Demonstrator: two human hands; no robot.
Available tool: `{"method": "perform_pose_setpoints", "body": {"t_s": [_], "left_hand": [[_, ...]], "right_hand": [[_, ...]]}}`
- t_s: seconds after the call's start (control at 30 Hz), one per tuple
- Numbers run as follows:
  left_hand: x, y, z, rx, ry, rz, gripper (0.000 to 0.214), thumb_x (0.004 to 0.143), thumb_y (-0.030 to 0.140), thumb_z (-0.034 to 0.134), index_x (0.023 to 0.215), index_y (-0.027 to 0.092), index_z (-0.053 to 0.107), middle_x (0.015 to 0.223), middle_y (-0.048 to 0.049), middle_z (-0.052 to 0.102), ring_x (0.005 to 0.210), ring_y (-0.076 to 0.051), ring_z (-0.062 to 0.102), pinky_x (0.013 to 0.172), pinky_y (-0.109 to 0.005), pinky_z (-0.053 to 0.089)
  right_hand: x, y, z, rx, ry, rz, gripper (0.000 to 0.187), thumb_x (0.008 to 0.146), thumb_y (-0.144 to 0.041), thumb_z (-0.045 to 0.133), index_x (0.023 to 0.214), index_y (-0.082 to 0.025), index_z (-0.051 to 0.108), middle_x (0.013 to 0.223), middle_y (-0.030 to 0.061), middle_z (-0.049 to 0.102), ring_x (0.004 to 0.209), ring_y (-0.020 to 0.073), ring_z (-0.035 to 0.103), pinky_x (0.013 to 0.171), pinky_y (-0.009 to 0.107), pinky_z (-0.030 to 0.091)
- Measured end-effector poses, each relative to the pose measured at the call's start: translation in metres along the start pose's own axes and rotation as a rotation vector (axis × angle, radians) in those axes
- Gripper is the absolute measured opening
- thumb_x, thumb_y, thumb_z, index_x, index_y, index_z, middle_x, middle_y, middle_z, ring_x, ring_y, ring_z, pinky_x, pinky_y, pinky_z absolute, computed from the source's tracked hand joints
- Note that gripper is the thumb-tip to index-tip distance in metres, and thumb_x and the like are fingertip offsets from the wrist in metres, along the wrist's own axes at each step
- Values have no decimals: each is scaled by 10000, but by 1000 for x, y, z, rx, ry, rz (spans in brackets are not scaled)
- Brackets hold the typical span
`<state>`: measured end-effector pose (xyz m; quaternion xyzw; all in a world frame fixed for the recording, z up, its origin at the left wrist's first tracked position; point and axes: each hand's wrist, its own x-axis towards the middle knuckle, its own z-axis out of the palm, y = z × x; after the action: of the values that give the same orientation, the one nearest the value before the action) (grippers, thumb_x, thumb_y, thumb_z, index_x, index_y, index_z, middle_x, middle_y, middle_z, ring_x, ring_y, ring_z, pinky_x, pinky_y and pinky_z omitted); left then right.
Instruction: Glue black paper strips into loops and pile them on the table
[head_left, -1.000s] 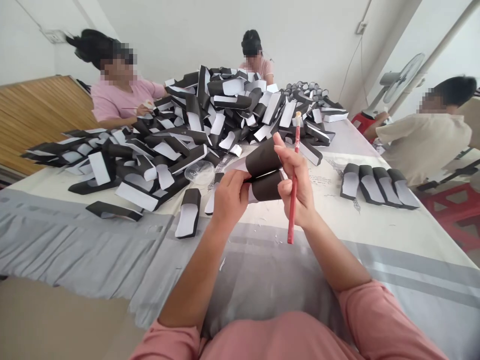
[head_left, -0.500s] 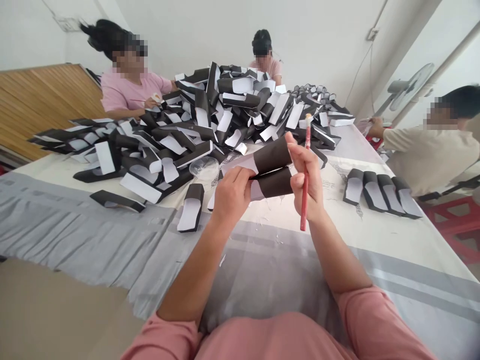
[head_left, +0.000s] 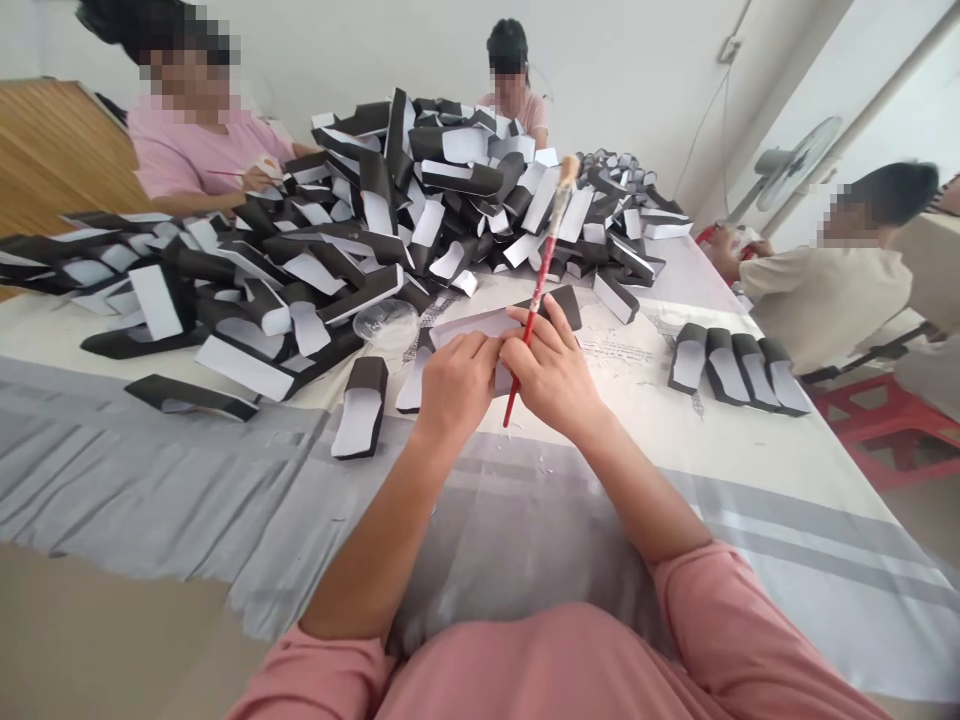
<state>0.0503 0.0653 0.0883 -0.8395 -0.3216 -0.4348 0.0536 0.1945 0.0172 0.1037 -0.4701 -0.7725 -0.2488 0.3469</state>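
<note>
My left hand [head_left: 455,378] and my right hand [head_left: 553,372] press a folded black-and-white card piece [head_left: 487,325] flat against the table. The right hand also grips a red-handled brush [head_left: 541,270], its bristles pointing up and away. Fingers of both hands are curled over the card. A clear plastic cup [head_left: 385,322] lies just left of the card. A big heap of black-and-white folded pieces [head_left: 390,220] fills the table behind.
A row of several finished pieces [head_left: 735,358] lies to the right on the cloth-covered table [head_left: 225,470]. Three other people sit around the table. A fan [head_left: 795,165] and a red stool [head_left: 892,425] stand at the right.
Both hands came down from mid-air and laid the card piece flat on the table. The brush tilted to lean away from me.
</note>
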Motion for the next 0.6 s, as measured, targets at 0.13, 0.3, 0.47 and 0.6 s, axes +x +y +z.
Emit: {"method": "perform_pose_setpoints", "body": {"t_s": [0.13, 0.3, 0.47, 0.6], "left_hand": [[-1, 0, 3, 30, -7, 11, 261, 923, 103, 471, 722, 206, 601, 670, -40, 604, 662, -195, 591, 622, -319, 393], [-1, 2, 4, 70, -36, -61, 212, 976, 200, 458, 819, 200, 600, 677, -30, 627, 672, -195, 632, 625, -302, 427], [-1, 1, 6, 41, -66, -108, 145, 971, 217, 476, 1040, 193, 600, 787, -41, 705, 720, -197, 672, 662, -297, 471], [2, 0, -2, 8, -66, -68, 277, 959, 165, 471, 1220, 196, 559, 910, -49, 753, 893, -215, 696, 879, -358, 503]], "right_hand": [[-1, 3, 0, -83, -23, 21, 322, 1005, -72, 293, 851, -213, 537, 892, 39, 682, 1260, 178, 580, 1252, 522, 312], [0, 2, -1, -165, -56, 15, 334, 996, -53, 280, 873, -209, 548, 792, 18, 653, 1235, 177, 594, 1254, 518, 302], [-1, 6, 3, -145, -52, -7, 309, 986, -51, 312, 880, -223, 545, 751, -10, 618, 1110, 159, 635, 1243, 508, 321], [-1, 14, 2, -134, -4, 0, 302, 963, -43, 332, 821, -222, 528, 732, -9, 600, 1027, 163, 651, 1217, 531, 341]]}}
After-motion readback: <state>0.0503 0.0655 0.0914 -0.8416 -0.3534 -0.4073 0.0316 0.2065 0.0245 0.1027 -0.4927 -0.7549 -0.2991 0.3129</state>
